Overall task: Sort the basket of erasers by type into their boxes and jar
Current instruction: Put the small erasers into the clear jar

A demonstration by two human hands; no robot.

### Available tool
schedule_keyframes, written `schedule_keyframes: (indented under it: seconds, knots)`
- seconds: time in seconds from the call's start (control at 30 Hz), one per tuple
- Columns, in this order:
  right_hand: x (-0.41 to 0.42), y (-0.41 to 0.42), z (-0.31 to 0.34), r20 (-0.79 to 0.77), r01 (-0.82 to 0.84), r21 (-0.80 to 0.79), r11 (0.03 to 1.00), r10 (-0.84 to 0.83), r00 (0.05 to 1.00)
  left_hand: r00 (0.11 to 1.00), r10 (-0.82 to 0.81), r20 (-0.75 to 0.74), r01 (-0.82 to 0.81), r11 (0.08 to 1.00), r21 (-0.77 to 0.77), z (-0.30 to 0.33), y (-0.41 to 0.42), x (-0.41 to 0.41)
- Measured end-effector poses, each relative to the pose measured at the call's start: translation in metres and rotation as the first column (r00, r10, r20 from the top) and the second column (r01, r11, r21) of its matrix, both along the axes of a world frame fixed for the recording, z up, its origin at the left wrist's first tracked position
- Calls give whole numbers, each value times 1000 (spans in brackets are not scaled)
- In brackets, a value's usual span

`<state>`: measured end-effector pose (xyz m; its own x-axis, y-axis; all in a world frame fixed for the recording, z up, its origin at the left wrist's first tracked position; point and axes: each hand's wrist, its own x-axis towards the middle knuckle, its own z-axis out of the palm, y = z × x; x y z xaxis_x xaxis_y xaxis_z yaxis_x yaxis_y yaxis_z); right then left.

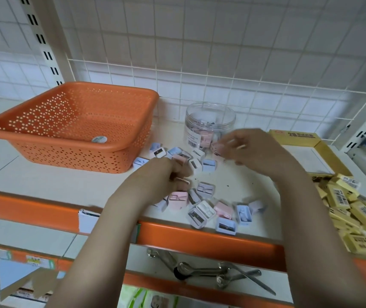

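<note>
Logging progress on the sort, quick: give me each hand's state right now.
Left hand: fingers curled, pinching a small pink piece.
Right hand: motion-blurred beside the clear jar; seems to pinch a pink piece, but not certain.

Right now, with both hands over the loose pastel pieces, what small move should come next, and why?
Probably lift the right hand, pinching a pink piece, over the clear plastic jar and drop it in: the open jar already holds similar pieces and stands just behind.
</note>
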<state>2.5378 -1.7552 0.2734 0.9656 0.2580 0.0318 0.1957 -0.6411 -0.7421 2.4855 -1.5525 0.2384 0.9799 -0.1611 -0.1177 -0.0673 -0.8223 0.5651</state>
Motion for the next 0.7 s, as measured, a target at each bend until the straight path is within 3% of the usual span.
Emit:
schedule_keyframes:
  seconds: [0.17, 0.3, 0.57, 0.7]
  knots:
    - [-30, -16, -22, -108, -84, -138, 987, 70, 992, 1000, -22, 10, 21, 999, 23, 1, -1, 5]
    - [-47, -36, -25, -134, -58, -156, 986, 37, 990, 995, -53, 86, 53, 999, 4, 1, -4, 7]
    - [-63, -54, -23, -176, -23, -291, 956, -30, 984, 927, 82, 367, -24, 987, -160, 28, -24, 42]
    - [-68, -54, -24, -193, -10, -294, 956, -49, 980, 908, 124, 401, -45, 978, -202, 39, -37, 83]
